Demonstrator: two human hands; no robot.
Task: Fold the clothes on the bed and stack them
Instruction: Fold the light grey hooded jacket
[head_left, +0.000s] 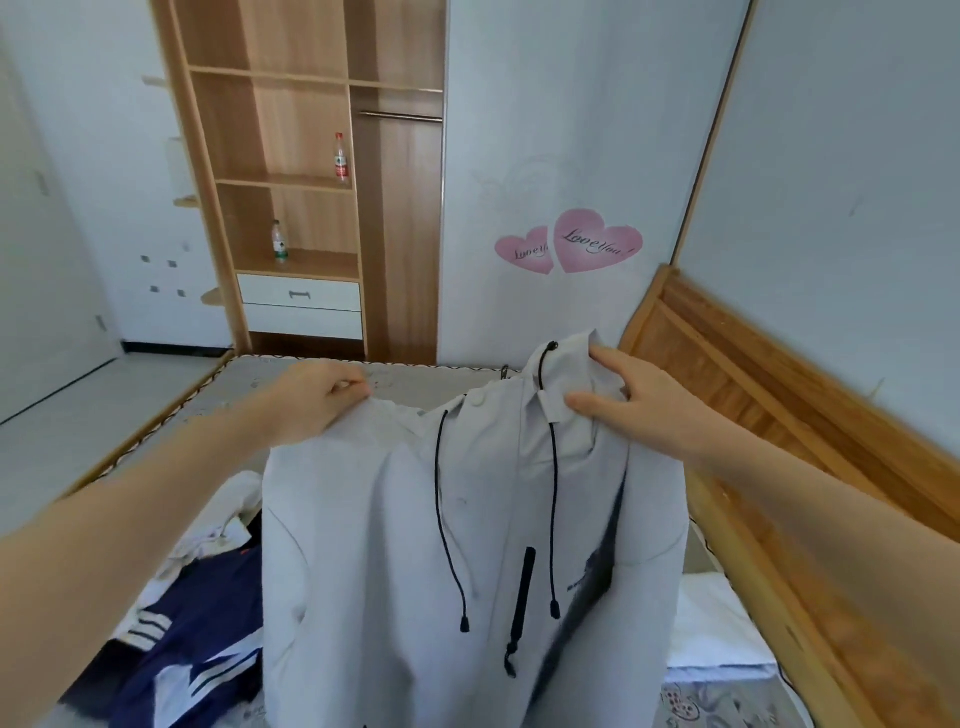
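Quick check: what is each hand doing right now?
Left hand: grips the light grey hooded jacket at its shoulder.
Right hand: pinches the jacket near its hood.

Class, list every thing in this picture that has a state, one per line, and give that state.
Jacket: held up, unfolded.
Left hand: pinching a jacket shoulder.
Right hand: gripping the jacket collar.
Navy garment: crumpled on the bed.
White garment: crumpled beside it.
Drawers: closed.
Bottles: upright on shelves.

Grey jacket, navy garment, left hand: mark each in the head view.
grey jacket (374, 545), head view, front panel left of the zip.
navy garment (208, 597), head view, dark fabric above the white stripes.
left hand (311, 400), head view, back of the hand.
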